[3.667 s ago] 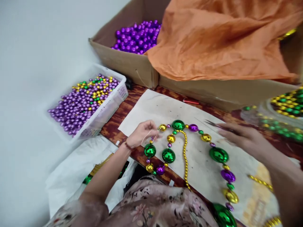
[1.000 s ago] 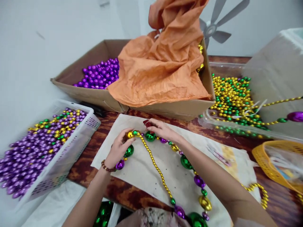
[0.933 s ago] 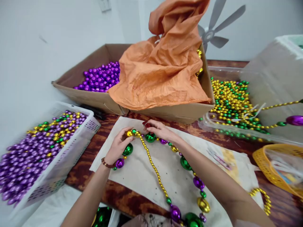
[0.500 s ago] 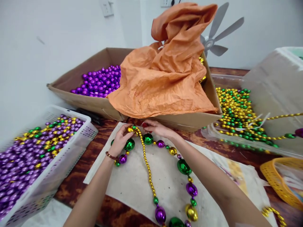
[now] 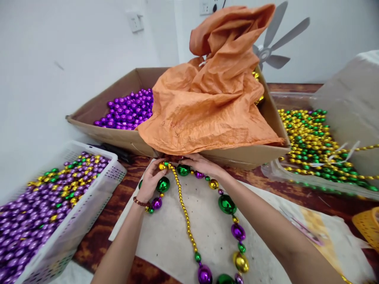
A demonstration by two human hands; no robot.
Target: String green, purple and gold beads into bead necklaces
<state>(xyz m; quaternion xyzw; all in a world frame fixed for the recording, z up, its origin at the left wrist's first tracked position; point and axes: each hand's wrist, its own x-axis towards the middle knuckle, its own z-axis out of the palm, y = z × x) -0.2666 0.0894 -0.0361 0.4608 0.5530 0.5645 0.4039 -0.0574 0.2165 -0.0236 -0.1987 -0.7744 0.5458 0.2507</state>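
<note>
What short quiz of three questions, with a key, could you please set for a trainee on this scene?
1. Multiple choice: which is nearer the white basket?
A) the right hand
B) the left hand
C) both equally near

2. True or false: a beaded bracelet is worn on the right wrist.

3. Fill in the blank: the strand of small beads running down over the pale sheet is ____ in colour.

Key:
1. B
2. False; the bracelet is on the left wrist.
3. Gold
</note>
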